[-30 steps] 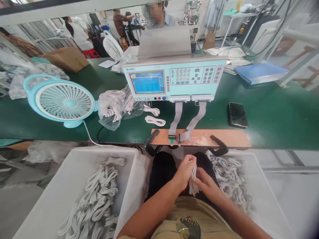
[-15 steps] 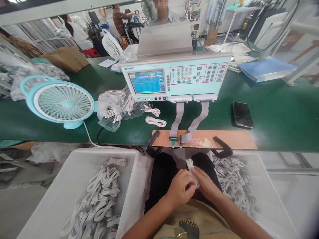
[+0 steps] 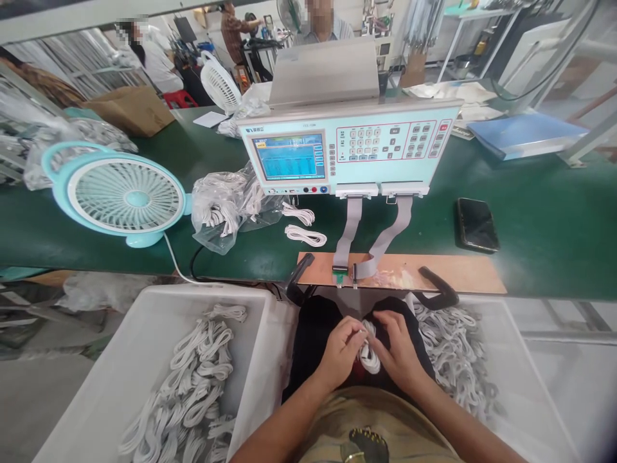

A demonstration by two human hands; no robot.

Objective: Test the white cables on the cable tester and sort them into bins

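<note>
A coiled white cable (image 3: 370, 359) is between my two hands, over my lap. My left hand (image 3: 341, 352) is closed, thumb and fingertips pinching the bundle on its left side near a small white end. On the other side, my right hand (image 3: 399, 350) has its thumb against the coil, while its fingers are spread apart and curve loosely beyond it. Two flat grey ribbon cables (image 3: 348, 235) run from the tester (image 3: 380, 168) to small connectors (image 3: 339, 278) at the edge of a brown board (image 3: 463, 270).
White bins with coiled cables flank my legs: a left bin (image 3: 110, 360) and a right bin (image 3: 525, 386). On the green table (image 3: 544, 244) are a blue fan (image 3: 138, 198), a bagged cable pile (image 3: 216, 209), two loose coils (image 3: 305, 236), a phone (image 3: 477, 224) and a blue folder (image 3: 525, 134). People are beyond.
The coil has turned from upright and end-on to showing its loops. My right hand has loosened and spread its fingers; my left hand has shifted to pinch the coil's upper left.
</note>
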